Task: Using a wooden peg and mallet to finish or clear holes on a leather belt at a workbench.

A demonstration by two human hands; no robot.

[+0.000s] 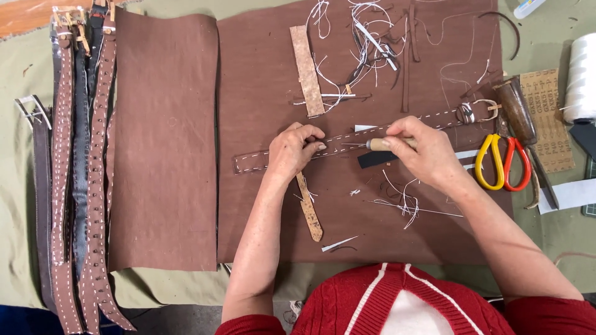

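A brown leather strap [347,138] with white stitching and a metal buckle [467,113] lies across a brown leather sheet [273,205]. My left hand [293,151] presses down on the strap near its middle. My right hand [421,150] grips a wooden-handled awl [380,144], whose thin metal point touches the strap just right of my left fingers. A short dark strip [374,159] lies under the awl. A narrow tan strip [308,214] sticks out below my left hand.
Several stitched straps [81,186] lie in a row at the left beside a second brown sheet [164,142]. Scissors with yellow and red handles [503,162], a dark wooden-handled tool [516,110], a white thread spool [582,77] and thread scraps [360,43] lie at right and back.
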